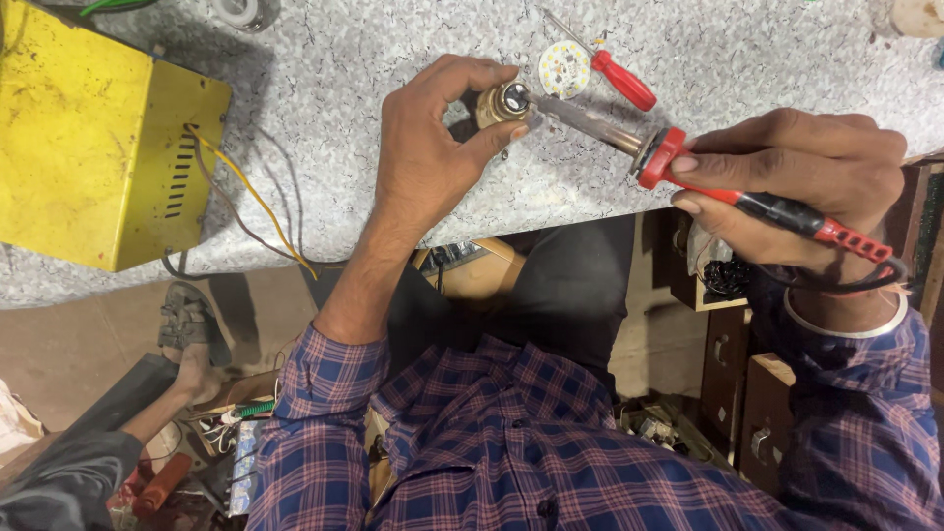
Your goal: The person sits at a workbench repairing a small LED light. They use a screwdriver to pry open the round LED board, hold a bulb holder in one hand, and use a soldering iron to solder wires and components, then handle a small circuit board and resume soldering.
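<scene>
My left hand (433, 147) pinches a small brass-coloured bulb base (503, 102) between thumb and fingers, just above the speckled grey worktop (344, 88). My right hand (796, 187) grips the red-and-black handle of a soldering iron (708, 182). Its metal tip reaches left and touches the open end of the bulb base. Just beyond the base, a round white LED board (564, 69) lies on the worktop.
A red-handled screwdriver (619, 79) lies beside the LED board. A yellow metal box (88, 138) with trailing wires sits at the left. Wooden drawers (747, 393) stand below right. Another person's sandalled foot (192, 339) and leg show at lower left amid floor clutter.
</scene>
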### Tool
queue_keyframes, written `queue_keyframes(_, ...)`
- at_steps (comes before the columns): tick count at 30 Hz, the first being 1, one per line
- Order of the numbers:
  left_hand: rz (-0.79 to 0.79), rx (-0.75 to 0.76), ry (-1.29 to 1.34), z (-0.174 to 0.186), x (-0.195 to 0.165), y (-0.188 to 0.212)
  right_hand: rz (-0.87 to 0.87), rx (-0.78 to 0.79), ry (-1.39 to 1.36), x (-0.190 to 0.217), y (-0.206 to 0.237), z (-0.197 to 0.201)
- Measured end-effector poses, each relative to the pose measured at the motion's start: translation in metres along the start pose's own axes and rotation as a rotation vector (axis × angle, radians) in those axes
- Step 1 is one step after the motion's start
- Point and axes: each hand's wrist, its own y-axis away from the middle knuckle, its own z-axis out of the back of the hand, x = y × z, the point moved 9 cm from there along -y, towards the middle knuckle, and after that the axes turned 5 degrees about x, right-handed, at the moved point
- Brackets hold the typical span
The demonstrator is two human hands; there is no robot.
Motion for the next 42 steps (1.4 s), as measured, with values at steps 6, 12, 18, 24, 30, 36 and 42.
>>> queue_keyframes(6,-0.022,-0.011,-0.020,0.000,-0.002,-0.001,-0.029,-0.033,-0.022,-0.001,0.004,0.002)
queue_keyframes(12,-0.004,-0.025,-0.090,-0.001,0.001,-0.001,-0.033,0.006,-0.010,-0.004,0.008,0.002)
queue_keyframes(18,-0.015,-0.076,-0.164,-0.008,0.003,0.001,-0.048,0.022,0.063,-0.009,0.015,0.004)
queue_keyframes(24,0.020,-0.154,-0.265,-0.010,0.003,0.005,-0.076,-0.044,0.034,-0.009,0.015,0.002)
queue_keyframes(30,-0.115,-0.076,-0.273,-0.010,-0.009,0.004,-0.112,-0.028,0.066,-0.004,0.007,0.004)
queue_keyframes(36,-0.008,-0.041,-0.226,-0.009,0.001,0.002,-0.051,0.032,0.084,-0.009,0.004,0.007)
queue_keyframes(42,-0.002,-0.036,-0.166,-0.012,0.004,0.001,-0.028,0.047,0.045,-0.017,0.003,0.008)
